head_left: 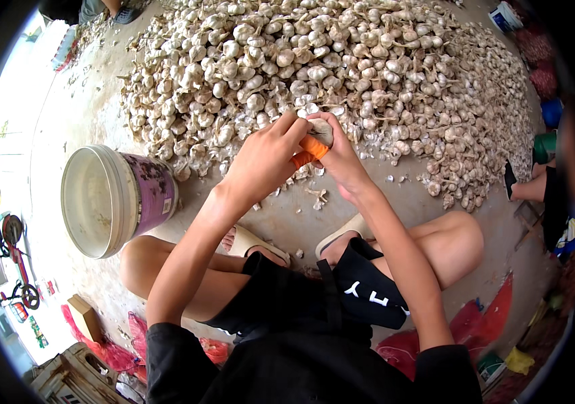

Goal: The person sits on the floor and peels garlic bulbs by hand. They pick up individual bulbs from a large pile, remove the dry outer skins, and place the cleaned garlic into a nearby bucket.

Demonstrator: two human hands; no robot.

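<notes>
Both of my hands meet over the near edge of a large heap of garlic bulbs [318, 73]. Between them is a pale, dirty-looking garlic bulb [322, 131], cupped by my right hand [340, 156]. My left hand [272, 149] has its fingers on the bulb's left side; whether it holds a tool cannot be seen. Orange wrapping [313, 149] shows around fingers between the hands, and whose finger carries it is partly hidden. Loose cloves and papery skins lie on the floor just beyond and below the hands.
A wide plastic bucket [116, 202] with a purple label lies to the left. Red mesh bags [398, 348] lie on the floor at both sides. A crate [73, 373] stands at the lower left. Other people's legs [530, 189] show at the right and a shoe [126, 15] at the upper left.
</notes>
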